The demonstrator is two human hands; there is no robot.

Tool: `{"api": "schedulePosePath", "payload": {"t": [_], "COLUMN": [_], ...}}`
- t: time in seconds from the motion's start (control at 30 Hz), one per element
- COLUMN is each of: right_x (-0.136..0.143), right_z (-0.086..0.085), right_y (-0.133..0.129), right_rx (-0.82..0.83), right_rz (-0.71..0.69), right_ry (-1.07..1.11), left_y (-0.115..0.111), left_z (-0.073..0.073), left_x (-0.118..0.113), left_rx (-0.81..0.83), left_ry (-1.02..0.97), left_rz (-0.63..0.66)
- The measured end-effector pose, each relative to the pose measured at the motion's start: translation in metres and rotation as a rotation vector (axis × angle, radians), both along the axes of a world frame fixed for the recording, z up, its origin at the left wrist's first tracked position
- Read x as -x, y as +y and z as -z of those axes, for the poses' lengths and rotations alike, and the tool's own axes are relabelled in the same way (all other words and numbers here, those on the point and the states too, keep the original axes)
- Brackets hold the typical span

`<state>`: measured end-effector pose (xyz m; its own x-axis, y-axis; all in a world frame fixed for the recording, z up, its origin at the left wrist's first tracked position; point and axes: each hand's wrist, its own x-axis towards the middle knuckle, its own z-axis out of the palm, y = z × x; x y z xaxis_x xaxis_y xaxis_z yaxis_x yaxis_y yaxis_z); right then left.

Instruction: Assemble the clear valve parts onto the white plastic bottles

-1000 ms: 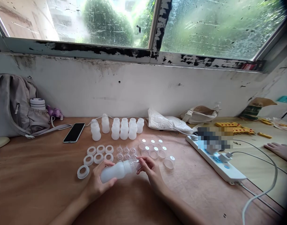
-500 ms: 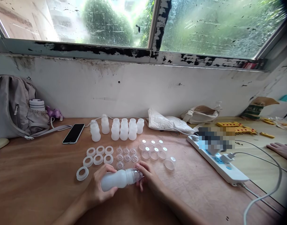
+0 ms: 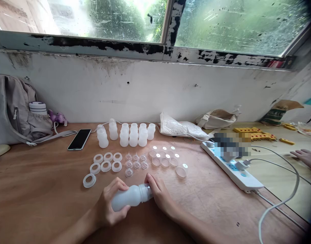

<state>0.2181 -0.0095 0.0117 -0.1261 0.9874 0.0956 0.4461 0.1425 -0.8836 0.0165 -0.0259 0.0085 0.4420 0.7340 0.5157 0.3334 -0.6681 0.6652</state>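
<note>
A frosted white baby bottle lies nearly sideways between my hands above the front of the table. My left hand wraps round its body, thumb below and fingers above. On the clear cap at its right end, my right hand is closed, and its fingers hide the tip. Beyond my hands lie several white collar rings, several clear nipples and several clear caps. Farther back stand open bottles and capped bottles.
A phone and a grey backpack are at the left. On the right a white power strip trails cables. White padded packaging lies by the wall. Another person's hand rests at the far right near yellow pieces.
My right hand has closed further over the cap, its fingers now covering the bottle's tip. The bottle has shifted slightly rightward. The whole view has tilted a little.
</note>
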Motion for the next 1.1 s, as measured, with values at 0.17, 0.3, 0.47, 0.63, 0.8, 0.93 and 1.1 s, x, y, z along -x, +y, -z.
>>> {"api": "schedulePosePath", "payload": {"t": [0.17,0.3,0.47,0.63,0.8,0.93,1.1], "right_x": [0.004,0.007,0.008,0.004,-0.003,-0.006,-0.006], "right_z": [-0.003,-0.001,0.002,-0.005,-0.008,-0.013,-0.013], "right_y": [-0.013,-0.022,-0.022,-0.013,0.001,0.007,0.006], "right_rx": [-0.051,-0.078,-0.09,-0.02,0.166,0.251,0.312], "right_rz": [0.016,0.003,-0.045,-0.019,-0.013,-0.196,-0.436], "right_ry": [0.007,-0.006,-0.012,0.078,0.439,0.827,0.941], "left_y": [-0.013,-0.018,-0.016,-0.009,-0.001,0.001,0.009], "left_z": [0.004,0.009,0.012,0.006,-0.009,-0.015,-0.008], "left_x": [-0.003,0.0,0.002,0.0,-0.005,-0.007,-0.007], "left_rx": [-0.075,-0.143,-0.186,-0.179,0.039,0.193,0.282], "left_ry": [-0.023,-0.047,-0.073,-0.014,0.142,0.18,0.117], "left_rz": [-0.045,-0.084,-0.067,-0.028,-0.047,-0.024,-0.029]}}
